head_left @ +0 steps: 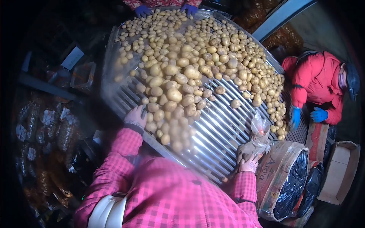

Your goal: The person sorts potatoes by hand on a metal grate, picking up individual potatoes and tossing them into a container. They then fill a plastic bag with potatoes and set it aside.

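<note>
Many potatoes are heaped on a slatted metal table, some of them close to its near left edge. My left hand rests at that edge beside the potatoes, fingers apart. Low on the right, my right hand lies by a crumpled plastic bag and a greyish wrapping, next to a cardboard box lined with black plastic. Its fingers are partly hidden, and I cannot make out whether they grip anything.
A co-worker in a red jacket with blue gloves leans in at the right. Another person's purple-gloved hands are at the far edge. An open cardboard box stands lower right; filled net bags lie left.
</note>
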### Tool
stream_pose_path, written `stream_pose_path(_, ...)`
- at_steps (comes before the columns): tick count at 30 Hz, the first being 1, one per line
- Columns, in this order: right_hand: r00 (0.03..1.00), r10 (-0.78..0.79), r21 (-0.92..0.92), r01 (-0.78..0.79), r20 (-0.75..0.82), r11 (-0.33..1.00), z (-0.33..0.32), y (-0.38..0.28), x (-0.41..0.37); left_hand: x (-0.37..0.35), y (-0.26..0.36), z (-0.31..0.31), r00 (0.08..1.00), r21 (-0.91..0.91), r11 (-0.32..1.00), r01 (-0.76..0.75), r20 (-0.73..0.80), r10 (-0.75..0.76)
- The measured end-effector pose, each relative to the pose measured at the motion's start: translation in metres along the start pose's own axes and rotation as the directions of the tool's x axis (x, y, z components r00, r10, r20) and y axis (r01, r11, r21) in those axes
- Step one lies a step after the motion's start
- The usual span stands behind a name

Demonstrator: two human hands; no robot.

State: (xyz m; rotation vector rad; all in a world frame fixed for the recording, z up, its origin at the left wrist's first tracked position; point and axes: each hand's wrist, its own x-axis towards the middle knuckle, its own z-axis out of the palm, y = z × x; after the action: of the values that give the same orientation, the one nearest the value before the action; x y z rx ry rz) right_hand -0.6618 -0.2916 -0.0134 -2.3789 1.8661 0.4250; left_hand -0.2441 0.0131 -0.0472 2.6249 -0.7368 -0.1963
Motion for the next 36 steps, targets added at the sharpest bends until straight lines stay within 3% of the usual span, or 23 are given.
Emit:
stream_pose_path(4, 0.998, 0.014, -0.091, -0.008, 0.064, 0.996, -0.008, -0.001, 0.014, -0.002, 0.002, 0.001, 1.0, -0.005, 1.0, 0.017, 0.0, -0.017)
stream_pose_path(8, 0.893, 0.136, -0.257, -0.024, 0.429, 0.966, -0.09, -0.035, 0.046, 0.0, 0.005, -0.006, 0.998, 0.019, 0.999, 0.027, 0.051, -0.028)
stream_pose_path(9, 0.932, 0.03, -0.2, 0.046, 0.362, 0.979, -0.095, -0.034, 0.058, 0.0, 0.005, -0.005, 0.998, 0.025, 0.999, 0.03, 0.052, -0.031)
stream_pose_path(10, 0.975, -0.109, -0.138, 0.137, 0.191, 0.981, -0.106, -0.045, 0.059, 0.002, 0.005, -0.007, 0.998, 0.039, 0.999, 0.015, 0.057, -0.017)
stream_pose_path(11, 0.985, -0.149, -0.075, 0.143, -0.086, 0.987, -0.124, -0.075, 0.045, 0.002, 0.005, -0.008, 0.998, 0.022, 0.999, 0.024, 0.066, -0.026)
stream_pose_path(12, 0.938, -0.243, 0.001, 0.251, -0.246, 0.968, -0.132, -0.095, 0.041, 0.002, 0.006, -0.009, 0.997, -0.004, 0.999, 0.038, 0.073, -0.038)
stream_pose_path(13, 0.927, -0.304, 0.066, 0.325, -0.218, 0.943, -0.136, -0.119, 0.041, 0.002, 0.006, -0.009, 0.998, -0.027, 0.999, 0.017, 0.067, -0.016)
stream_pose_path(15, 0.795, -0.549, 0.213, 0.601, -0.259, 0.77, -0.111, -0.159, 0.047, 0.002, 0.006, -0.007, 0.998, -0.032, 0.999, 0.003, 0.058, -0.001)
stream_pose_path(16, 0.792, -0.595, 0.232, 0.609, -0.136, 0.758, -0.108, -0.186, 0.04, 0.001, 0.004, -0.007, 0.998, -0.027, 1.0, -0.009, 0.054, 0.01)
stream_pose_path(18, 0.671, -0.741, 0.292, 0.702, 0.036, 0.65, -0.099, -0.232, 0.033, 0.001, 0.006, -0.012, 0.995, -0.037, 0.999, -0.007, 0.095, 0.01)
stream_pose_path(20, 0.594, -0.802, 0.431, 0.742, -0.067, 0.514, -0.076, -0.27, 0.045, 0.003, 0.005, -0.016, 0.988, -0.088, 0.995, -0.045, 0.144, 0.058)
stream_pose_path(23, 0.634, -0.734, 0.576, 0.704, -0.245, 0.415, -0.072, -0.325, 0.064, 0.017, -0.004, -0.029, 0.925, -0.229, 0.973, 0.003, 0.371, 0.085)
stream_pose_path(24, 0.617, -0.699, 0.577, 0.737, -0.361, 0.353, -0.078, -0.343, 0.067, 0.023, -0.014, -0.026, 0.92, -0.233, 0.973, -0.004, 0.38, 0.094)
stream_pose_path(26, 0.648, -0.61, 0.596, 0.731, -0.455, 0.332, -0.077, -0.378, 0.075, 0.037, -0.034, -0.017, 0.838, -0.512, 0.854, 0.094, 0.504, 0.21)
stream_pose_path(27, 0.663, -0.593, 0.596, 0.723, -0.457, 0.349, -0.066, -0.392, 0.081, 0.046, -0.037, -0.025, 0.807, -0.576, 0.81, 0.113, 0.528, 0.263)
stream_pose_path(28, 0.676, -0.601, 0.499, 0.73, -0.427, 0.467, -0.052, -0.403, 0.084, 0.058, -0.04, -0.032, 0.79, -0.579, 0.809, 0.104, 0.542, 0.287)
stream_pose_path(29, 0.696, -0.605, 0.39, 0.718, -0.387, 0.576, -0.042, -0.409, 0.082, 0.073, -0.041, -0.042, 0.776, -0.621, 0.776, 0.109, 0.541, 0.324)
stream_pose_path(30, 0.735, -0.585, 0.411, 0.678, -0.344, 0.609, -0.045, -0.411, 0.072, 0.087, -0.043, -0.052, 0.761, -0.663, 0.74, 0.118, 0.538, 0.361)
stream_pose_path(31, 0.795, -0.547, 0.447, 0.603, -0.263, 0.661, -0.051, -0.41, 0.064, 0.102, -0.049, -0.062, 0.783, -0.583, 0.812, 0.022, 0.516, 0.349)
stream_pose_path(32, 0.843, -0.504, 0.475, 0.526, -0.186, 0.705, -0.059, -0.41, 0.057, 0.116, -0.06, -0.055, 0.813, -0.698, 0.715, 0.034, 0.436, 0.386)
stream_pose_path(34, 0.931, -0.348, 0.782, 0.299, -0.113, 0.547, -0.025, -0.396, 0.069, 0.153, -0.072, -0.048, 0.82, -0.699, 0.712, -0.068, 0.368, 0.439)
stream_pose_path(35, 0.94, -0.303, 0.846, 0.285, -0.155, 0.452, -0.017, -0.385, 0.068, 0.168, -0.064, -0.053, 0.822, -0.687, 0.707, -0.167, 0.298, 0.485)
stream_pose_path(36, 0.956, -0.241, 0.807, 0.271, -0.165, 0.525, -0.033, -0.373, 0.055, 0.181, -0.055, -0.058, 0.817, -0.669, 0.694, -0.266, 0.226, 0.531)
